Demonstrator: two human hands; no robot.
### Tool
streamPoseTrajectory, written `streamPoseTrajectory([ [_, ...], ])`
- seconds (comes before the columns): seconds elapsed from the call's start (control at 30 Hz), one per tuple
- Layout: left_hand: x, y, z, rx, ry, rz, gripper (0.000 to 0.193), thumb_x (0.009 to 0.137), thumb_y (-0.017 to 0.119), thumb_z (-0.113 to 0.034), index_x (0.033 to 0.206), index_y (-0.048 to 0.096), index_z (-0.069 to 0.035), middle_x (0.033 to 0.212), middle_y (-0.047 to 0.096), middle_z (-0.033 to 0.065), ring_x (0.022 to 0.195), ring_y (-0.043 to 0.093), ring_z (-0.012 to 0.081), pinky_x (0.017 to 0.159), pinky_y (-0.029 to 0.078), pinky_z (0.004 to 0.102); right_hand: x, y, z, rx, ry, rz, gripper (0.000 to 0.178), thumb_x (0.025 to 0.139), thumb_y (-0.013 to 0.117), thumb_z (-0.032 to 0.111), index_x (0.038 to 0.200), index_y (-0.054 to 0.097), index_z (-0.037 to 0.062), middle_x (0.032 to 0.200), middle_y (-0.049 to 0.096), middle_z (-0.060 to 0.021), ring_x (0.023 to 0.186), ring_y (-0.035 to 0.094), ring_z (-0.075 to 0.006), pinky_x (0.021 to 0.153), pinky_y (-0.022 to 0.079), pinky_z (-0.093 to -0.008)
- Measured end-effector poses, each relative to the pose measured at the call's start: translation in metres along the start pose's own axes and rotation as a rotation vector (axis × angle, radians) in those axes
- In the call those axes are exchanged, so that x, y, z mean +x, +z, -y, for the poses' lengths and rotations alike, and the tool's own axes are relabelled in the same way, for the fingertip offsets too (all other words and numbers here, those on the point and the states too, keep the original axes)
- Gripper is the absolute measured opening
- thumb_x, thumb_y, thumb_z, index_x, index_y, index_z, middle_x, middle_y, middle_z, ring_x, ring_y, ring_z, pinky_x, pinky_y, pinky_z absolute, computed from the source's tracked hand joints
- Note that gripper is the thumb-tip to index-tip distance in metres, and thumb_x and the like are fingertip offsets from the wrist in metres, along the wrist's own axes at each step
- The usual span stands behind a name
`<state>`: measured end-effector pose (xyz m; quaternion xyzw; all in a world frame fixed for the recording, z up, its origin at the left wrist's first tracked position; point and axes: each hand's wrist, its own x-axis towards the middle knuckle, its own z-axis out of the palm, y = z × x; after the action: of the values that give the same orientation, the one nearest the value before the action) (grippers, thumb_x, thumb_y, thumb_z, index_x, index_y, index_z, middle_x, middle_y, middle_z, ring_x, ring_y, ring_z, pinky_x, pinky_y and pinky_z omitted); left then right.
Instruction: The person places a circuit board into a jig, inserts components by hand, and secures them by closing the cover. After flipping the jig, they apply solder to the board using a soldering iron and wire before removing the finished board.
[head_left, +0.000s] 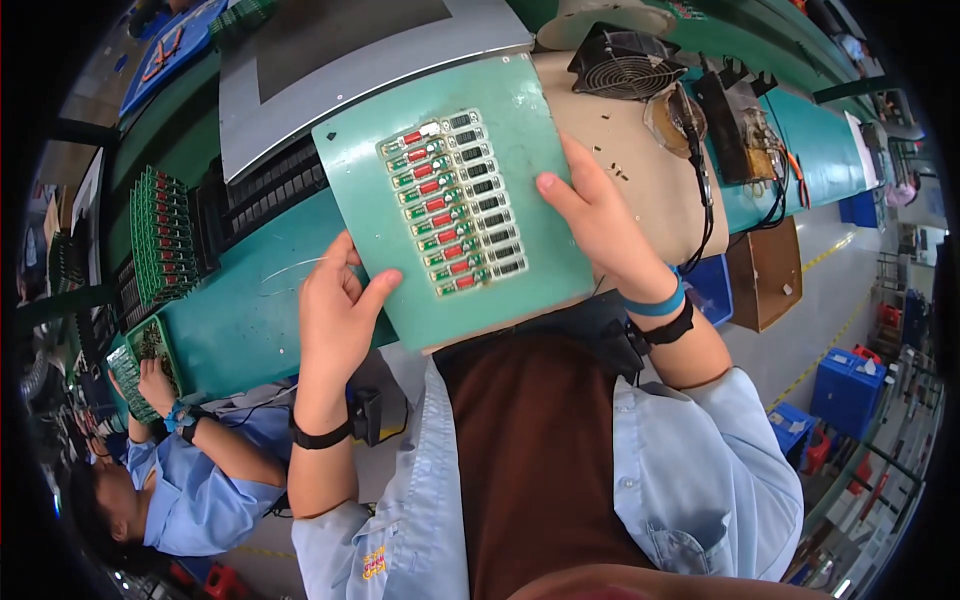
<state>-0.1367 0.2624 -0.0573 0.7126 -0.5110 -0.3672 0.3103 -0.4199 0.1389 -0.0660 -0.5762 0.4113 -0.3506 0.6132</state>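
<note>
Both my hands hold a flat green plate (545,262) up in front of my chest, tilted a little. My left hand (340,315) grips its lower left edge, thumb on the face and fingers partly hidden. At the right edge, my right hand (605,215) has its thumb on the face, with the other fingers partly behind. Slots in the plate carry a column of small green circuit boards (430,188) with red parts. Black multi-pin parts (485,186) show in slots to their right. A white piece lies at the top board.
A tan mat (650,190) with small scattered bits, a black fan (632,70) and a cabled device (735,120) lie to the right. A grey metal panel (290,130) stands behind the plate. Left are racked circuit boards (160,235) and a co-worker (215,450) holding a board over a green tray.
</note>
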Motion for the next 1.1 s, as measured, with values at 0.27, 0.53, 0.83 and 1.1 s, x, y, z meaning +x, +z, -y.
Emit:
streamPoseTrajectory([
  [0.27, 0.009, 0.016, 0.008, 0.142, 0.023, -0.050, 0.055, 0.087, 0.084, -0.007, 0.137, 0.064, -0.001, 0.095, 0.070, 0.0069, 0.058, 0.043, 0.0106, 0.055, 0.040, 0.0309, 0.023, -0.001, -0.019, -0.198, 0.073, -0.002, 0.057, 0.106, 0.053, 0.004, 0.161, 0.037, -0.0030, 0.148, 0.058, -0.0153, 0.132, 0.058, -0.0207, 0.112, 0.047, -0.0327],
  [0.53, -0.001, 0.012, -0.012, 0.179, 0.167, -0.273, 0.057, 0.091, 0.080, -0.010, 0.144, 0.061, -0.001, 0.106, 0.072, 0.0102, 0.069, 0.051, 0.0108, 0.061, 0.046, 0.0297, 0.010, -0.007, -0.023, -0.423, -0.177, -0.160, 0.060, 0.102, 0.060, 0.002, 0.159, 0.042, 0.0007, 0.138, 0.064, -0.0149, 0.124, 0.063, -0.0238, 0.102, 0.052, -0.0353],
  [0.83, -0.029, -0.012, -0.089, -0.278, 0.606, 0.111, 0.063, 0.111, 0.049, -0.051, 0.129, 0.073, 0.004, 0.147, 0.062, 0.0252, 0.139, 0.057, 0.0375, 0.117, 0.041, 0.0460, -0.038, 0.036, 0.031, -0.301, -0.583, 0.202, 0.041, 0.097, 0.071, 0.007, 0.137, 0.063, 0.0034, 0.133, 0.064, -0.0137, 0.115, 0.064, -0.0233, 0.091, 0.053, -0.0358],
  [1.1, -0.023, 0.022, -0.103, -0.377, 0.632, 0.193, 0.079, 0.109, 0.048, -0.058, 0.151, 0.053, 0.008, 0.162, 0.042, 0.0331, 0.156, 0.036, 0.0401, 0.128, 0.024, 0.0481, -0.051, 0.051, 0.026, -0.083, -0.584, 0.423, 0.025, 0.102, 0.073, 0.016, 0.119, 0.066, -0.0001, 0.110, 0.070, -0.0091, 0.102, 0.068, -0.0208, 0.088, 0.056, -0.0361],
])
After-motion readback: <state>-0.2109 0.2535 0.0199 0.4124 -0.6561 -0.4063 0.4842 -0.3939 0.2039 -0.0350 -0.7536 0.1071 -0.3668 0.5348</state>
